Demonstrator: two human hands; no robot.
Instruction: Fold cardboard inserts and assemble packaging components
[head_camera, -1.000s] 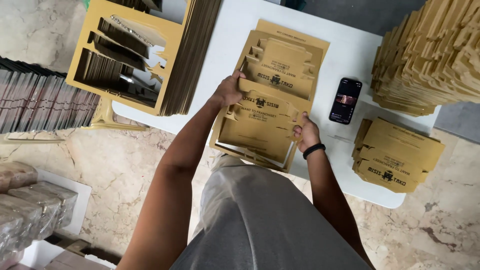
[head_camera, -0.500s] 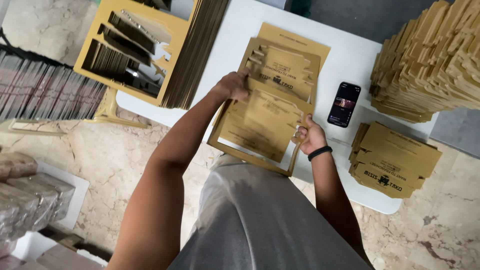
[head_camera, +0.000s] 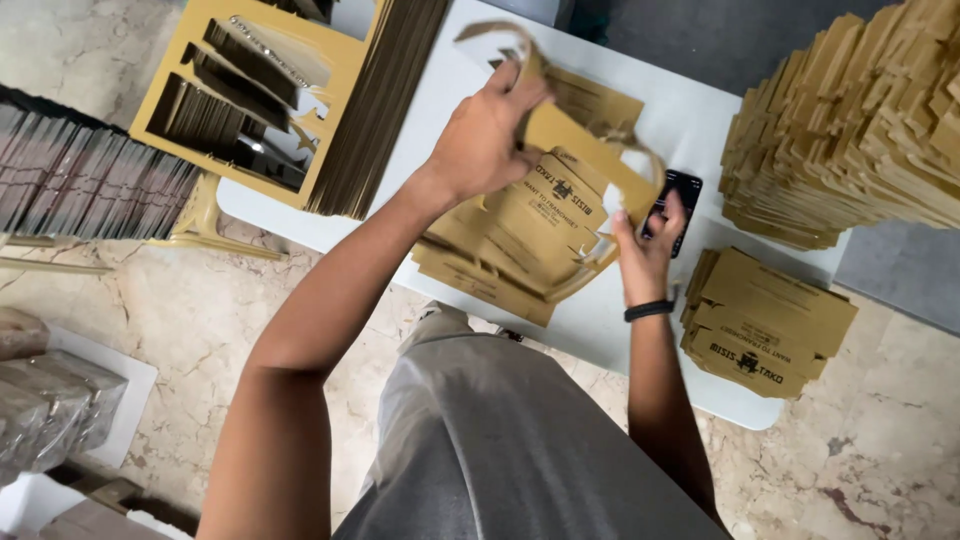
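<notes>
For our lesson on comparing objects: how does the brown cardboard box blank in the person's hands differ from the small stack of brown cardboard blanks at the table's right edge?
The brown cardboard box blank in the hands is lifted, tilted and partly bent; the small stack of brown cardboard blanks lies flat on the white table. The held blank is single; the stack holds several. Both are brown with dark print.

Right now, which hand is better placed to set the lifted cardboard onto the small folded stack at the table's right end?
Right hand, probably. It grips the cardboard blank on the side nearest the folded stack; the left hand is raised, farther off.
</notes>
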